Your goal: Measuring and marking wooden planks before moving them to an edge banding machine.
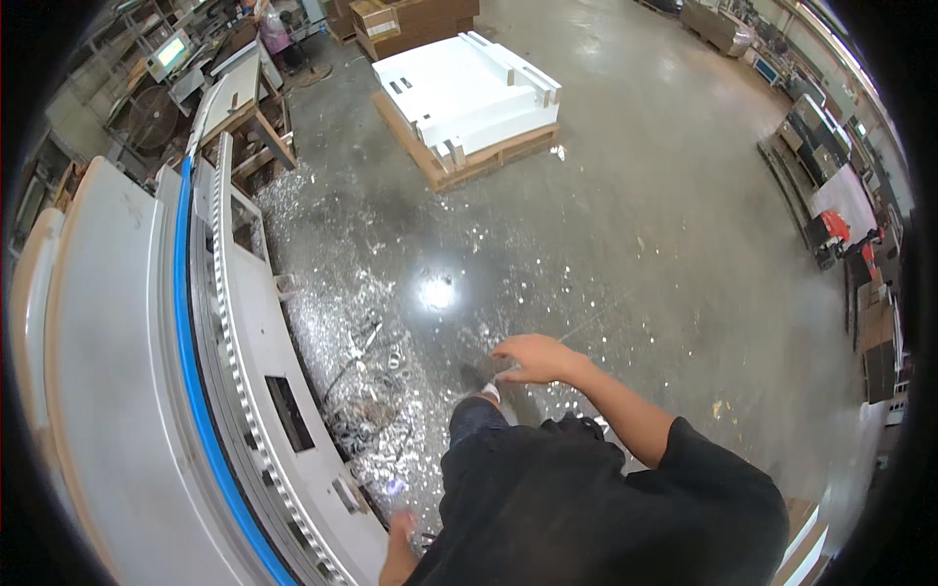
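My right hand (532, 358) is held out in front of my body above the floor. Its thumb and fingers are apart, and nothing lies between them. My left hand (402, 525) hangs low at my left side, close to the long grey machine (278, 337). It shows only small and smeared, so how its fingers are set is not clear. Along the machine's top runs a blue strip (186, 293) beside a row of white rollers or teeth (234, 361). A dark rectangular opening (290, 414) sits in the machine's side panel.
White scraps and shavings (376, 410) litter the floor beside the machine. Ahead, white panels (459, 83) are stacked on a wooden pallet (454, 176). Brown cartons (401, 20) stand behind them. A red pallet jack (832, 227) is at the far right, and a person (276, 34) at the far left.
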Demonstrator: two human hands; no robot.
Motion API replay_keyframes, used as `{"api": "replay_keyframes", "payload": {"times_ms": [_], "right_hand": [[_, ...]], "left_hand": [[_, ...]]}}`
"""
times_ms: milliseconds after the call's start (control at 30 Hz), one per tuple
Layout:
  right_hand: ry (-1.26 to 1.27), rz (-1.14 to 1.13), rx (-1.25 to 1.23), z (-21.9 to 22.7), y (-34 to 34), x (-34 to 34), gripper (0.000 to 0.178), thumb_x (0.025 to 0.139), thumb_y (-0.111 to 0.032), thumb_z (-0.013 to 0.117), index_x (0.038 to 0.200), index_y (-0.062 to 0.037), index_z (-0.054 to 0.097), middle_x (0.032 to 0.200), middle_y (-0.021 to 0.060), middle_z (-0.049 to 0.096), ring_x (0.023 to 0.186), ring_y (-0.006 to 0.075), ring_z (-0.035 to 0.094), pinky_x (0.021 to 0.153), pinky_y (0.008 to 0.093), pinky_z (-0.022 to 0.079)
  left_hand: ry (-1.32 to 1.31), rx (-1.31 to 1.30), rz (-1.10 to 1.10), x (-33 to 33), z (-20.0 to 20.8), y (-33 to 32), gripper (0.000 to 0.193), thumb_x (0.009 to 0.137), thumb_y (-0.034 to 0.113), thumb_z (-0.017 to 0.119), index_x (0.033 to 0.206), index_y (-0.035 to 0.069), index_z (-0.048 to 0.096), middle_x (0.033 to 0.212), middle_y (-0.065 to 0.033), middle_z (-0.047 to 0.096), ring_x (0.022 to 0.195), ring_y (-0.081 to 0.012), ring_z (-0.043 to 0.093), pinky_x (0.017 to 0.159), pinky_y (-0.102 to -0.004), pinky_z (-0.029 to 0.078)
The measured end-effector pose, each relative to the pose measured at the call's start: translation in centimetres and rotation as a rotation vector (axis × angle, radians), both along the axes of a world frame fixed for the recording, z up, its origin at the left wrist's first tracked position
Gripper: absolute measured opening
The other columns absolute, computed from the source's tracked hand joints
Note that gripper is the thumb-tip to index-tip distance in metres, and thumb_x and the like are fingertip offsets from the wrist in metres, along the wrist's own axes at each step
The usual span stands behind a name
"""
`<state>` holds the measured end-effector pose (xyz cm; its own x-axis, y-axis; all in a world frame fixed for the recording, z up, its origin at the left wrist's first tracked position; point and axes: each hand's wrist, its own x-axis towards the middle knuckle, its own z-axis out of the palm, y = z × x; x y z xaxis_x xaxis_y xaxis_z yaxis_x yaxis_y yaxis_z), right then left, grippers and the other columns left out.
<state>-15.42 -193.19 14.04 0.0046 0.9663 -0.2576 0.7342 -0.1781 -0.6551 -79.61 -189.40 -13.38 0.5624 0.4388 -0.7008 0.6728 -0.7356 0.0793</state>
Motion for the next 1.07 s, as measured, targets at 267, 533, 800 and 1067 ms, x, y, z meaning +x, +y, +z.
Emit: {"api": "replay_keyframes", "payload": {"times_ms": [267, 533, 800, 1067], "right_hand": [[0.020, -0.727, -0.368, -22.2, -1.7, 15.9, 0.057, 0.091, -0.050, 0.071, 0.120, -0.0003, 0.072, 0.124, 0.0258, 0.072, 0.116, 0.0407, 0.069, 0.099, 0.0483, 0.054], [0.159, -0.825, -0.670, -39.0, -7.1, 12.0, 0.036, 0.094, -0.039, 0.065, 0.108, -0.0085, 0.078, 0.087, 0.0189, 0.077, 0.085, 0.0299, 0.077, 0.074, 0.0473, 0.059], [-0.038, -0.367, -0.438, -38.4, 30.2, 21.1, 0.047, 0.097, -0.045, 0.060, 0.118, -0.0052, 0.073, 0.117, 0.0286, 0.072, 0.113, 0.0482, 0.068, 0.097, 0.0551, 0.054], [0.334, -0.891, -0.072, -21.2, 70.6, 42.6, 0.043, 0.102, -0.035, 0.068, 0.129, -0.0025, 0.069, 0.116, 0.0141, 0.076, 0.107, 0.0235, 0.071, 0.094, 0.0399, 0.055]], "left_hand": [[-0.798, 0.011, 0.719, 38.3, 2.5, 46.8, 0.038, 0.101, 0.034, 0.064, 0.113, -0.001, 0.071, 0.104, -0.0238, 0.075, 0.097, -0.0400, 0.072, 0.084, -0.0499, 0.054], [-1.101, -0.254, 0.400, 64.7, 18.8, 60.9, 0.044, 0.106, 0.031, 0.065, 0.140, 0.004, 0.065, 0.121, -0.0163, 0.075, 0.111, -0.0254, 0.072, 0.099, -0.0381, 0.055], [-0.175, -0.089, 0.226, 40.2, -4.2, 74.2, 0.031, 0.102, 0.033, 0.064, 0.118, 0.008, 0.070, 0.098, -0.0185, 0.074, 0.091, -0.0376, 0.073, 0.083, -0.0449, 0.057], [-0.557, -0.434, 1.917, 32.2, 1.5, 81.4, 0.023, 0.102, 0.034, 0.065, 0.100, 0.011, 0.064, 0.086, -0.0056, 0.068, 0.068, -0.0212, 0.063, 0.053, -0.0390, 0.050]]}}
